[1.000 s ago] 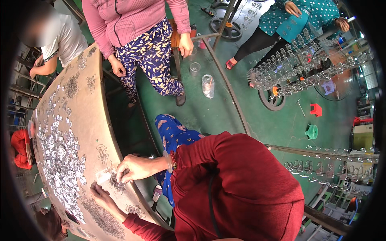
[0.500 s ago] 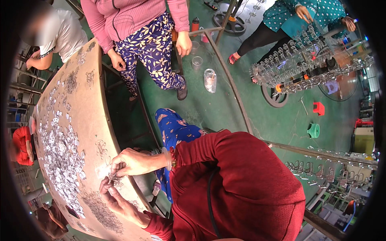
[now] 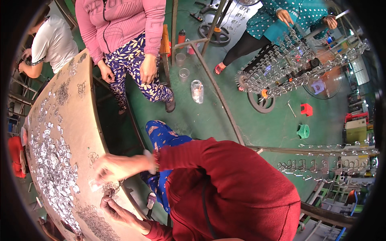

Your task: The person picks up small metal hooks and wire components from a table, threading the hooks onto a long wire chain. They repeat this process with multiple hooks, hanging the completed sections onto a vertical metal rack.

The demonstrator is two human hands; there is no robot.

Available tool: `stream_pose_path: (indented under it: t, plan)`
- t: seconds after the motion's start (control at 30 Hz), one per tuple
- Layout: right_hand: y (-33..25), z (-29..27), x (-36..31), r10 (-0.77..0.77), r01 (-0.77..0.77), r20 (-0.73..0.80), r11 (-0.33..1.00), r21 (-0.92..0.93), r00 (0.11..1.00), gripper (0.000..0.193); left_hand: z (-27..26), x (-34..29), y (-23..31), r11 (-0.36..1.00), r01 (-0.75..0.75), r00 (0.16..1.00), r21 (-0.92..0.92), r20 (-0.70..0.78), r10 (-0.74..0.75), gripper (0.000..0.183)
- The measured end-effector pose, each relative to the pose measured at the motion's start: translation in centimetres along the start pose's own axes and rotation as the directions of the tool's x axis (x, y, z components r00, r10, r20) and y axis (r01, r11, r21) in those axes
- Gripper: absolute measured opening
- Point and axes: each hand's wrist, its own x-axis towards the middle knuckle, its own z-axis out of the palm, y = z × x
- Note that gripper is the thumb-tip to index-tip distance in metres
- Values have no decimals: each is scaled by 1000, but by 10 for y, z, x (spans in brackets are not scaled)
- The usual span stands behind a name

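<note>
My left hand (image 3: 120,211) is at the near edge of the tan table (image 3: 82,140), its thumb and fingertips pinched on small thin wire pieces (image 3: 114,188). Just beyond it, over the tabletop, my right hand (image 3: 111,168) is smeared by motion, so its fingers cannot be read. By its fingertips lies a small pale patch (image 3: 95,185), too blurred to name. A few wire loops (image 3: 92,157) rest on the table beside this hand. A large heap of shiny small metal clips (image 3: 56,168) spreads across the table farther left, and a darker mass of thin wire pieces (image 3: 94,221) lies near my left hand.
A person in a pink jacket (image 3: 120,28) stands at the table's end; another in white (image 3: 56,44) sits behind. On the right, a dotted-sleeved person works at a rack of metal hooks (image 3: 281,68). A metal frame bar (image 3: 217,92), red stool (image 3: 306,109) and plastic cups (image 3: 183,73) are nearby.
My right hand has lifted away from my left fingertips, toward the loops on the table. My left hand stays pinched. The whole view has shifted slightly.
</note>
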Motion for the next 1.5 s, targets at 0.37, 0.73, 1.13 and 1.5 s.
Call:
stream_pose_path:
  t: [0.37, 0.73, 1.13, 1.5]
  plan:
    - [244, 97, 197, 204, 288, 398, 418, -861, 894, 29, 5, -9, -4, 969, 229, 972, -88, 80, -222, 7]
    - [252, 120, 198, 134, 420, 548, 503, -755, 825, 17, 3, -7, -27, 983, 152, 983, -103, 117, -139, 5]
    - [252, 116, 172, -75, 354, 364, 478, -804, 928, 15, 22, -20, 3, 986, 79, 987, -144, 151, -57, 7]
    - [97, 46, 147, -51, 81, -226, 989, 124, 973, 5, 29, -27, 20, 997, -62, 998, 52, 36, 60, 12]
